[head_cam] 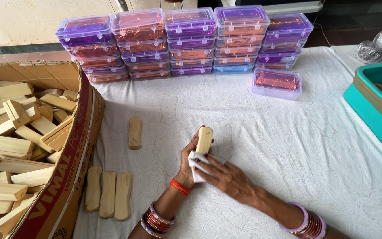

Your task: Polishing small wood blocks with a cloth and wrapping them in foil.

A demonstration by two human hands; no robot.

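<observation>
Head view shows the left hand (186, 161) with its grip clenched around a pale wooden block (204, 140), held upright above the middle of the table (288, 146). The right hand (226, 177) presses a white cloth (196, 164) to the block's lower end. Three similar blocks (108, 194) lie near the table's left edge, beside a cardboard box (67, 163).

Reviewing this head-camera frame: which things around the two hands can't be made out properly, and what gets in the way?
- Wooden piece in the left hand: lower end hidden by the fingers and the white cloth.
- White cloth: mostly covered by the right hand.
- Cardboard box: cut off by the left and bottom edges.
- Teal tray: cut off at the right edge; its dark contents are unclear.
- Stacked plastic boxes: contents blurred behind foil.
</observation>
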